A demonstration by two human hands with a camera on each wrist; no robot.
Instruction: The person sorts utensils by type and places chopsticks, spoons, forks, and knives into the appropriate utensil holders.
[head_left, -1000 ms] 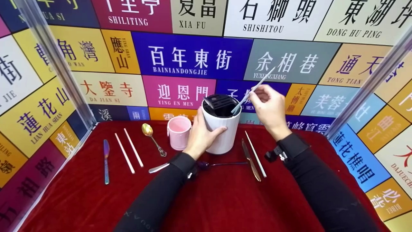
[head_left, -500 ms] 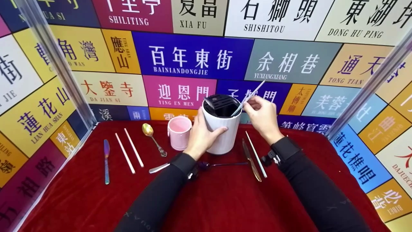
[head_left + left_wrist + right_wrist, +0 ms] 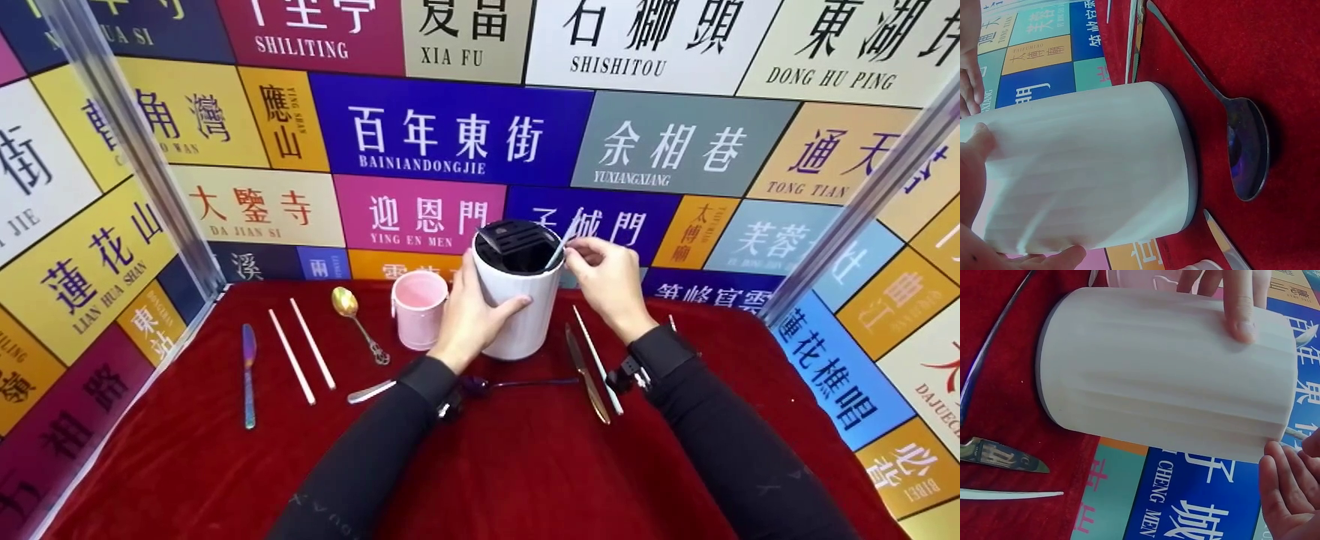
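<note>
A white ribbed cylindrical utensil holder with a black slotted top stands upright on the red cloth. My left hand grips its left side, the thumb across the front. At the rim's right side my right hand pinches a thin pale chopstick, whose lower part is inside the holder and hidden. Its short upper part shows at the fingertips. A shiny utensil tip sticks out of the holder's top. Right of the holder lie a gold-handled knife and a pale chopstick.
A pink cup stands left of the holder. Farther left lie a gold spoon, two pale pink chopsticks and a bluish knife. A dark spoon and a knife lie in front of the holder.
My right hand has moved down and left to the holder's rim, and the chopstick has slid down into the holder. The left hand keeps its grip in place.
</note>
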